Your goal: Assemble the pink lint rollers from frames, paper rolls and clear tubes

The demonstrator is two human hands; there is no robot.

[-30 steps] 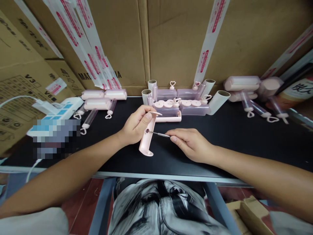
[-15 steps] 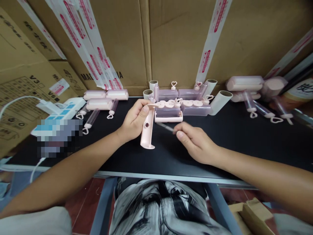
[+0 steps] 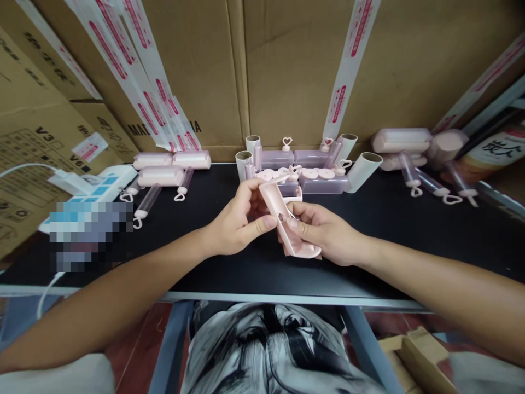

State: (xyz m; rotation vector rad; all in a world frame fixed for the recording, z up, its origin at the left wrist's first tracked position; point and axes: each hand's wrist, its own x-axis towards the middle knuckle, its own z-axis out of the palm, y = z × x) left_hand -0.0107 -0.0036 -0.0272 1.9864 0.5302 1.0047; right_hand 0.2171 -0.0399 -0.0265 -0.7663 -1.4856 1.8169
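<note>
Above the black tabletop I hold a pink plastic half-shell [image 3: 279,214], trough-shaped with curved ends and a small dark spot midway along it. My left hand [image 3: 243,221] grips its upper left part, thumb along the edge near the dark spot. The lower right side is in my right hand [image 3: 328,232], whose thumb lies over the hollow. A thin clear piece seen earlier in the right hand is hard to make out now. Just behind, partly hidden by my hands, stand clear purplish cases [image 3: 322,185] with pink round ends.
Pink rollers [image 3: 161,176] and heart-ended handles [image 3: 179,195] lie left, beside a white power strip [image 3: 117,178]. Cardboard tubes [image 3: 366,171] stand among the cases. More pink rollers [image 3: 402,140] and a bottle [image 3: 498,148] are at the right. Large cardboard boxes [image 3: 283,65] wall the back.
My right hand has come left onto the half-shell, so both hands now hold it. The half-shell has shifted right and tilted, its lower end swinging to the right.
</note>
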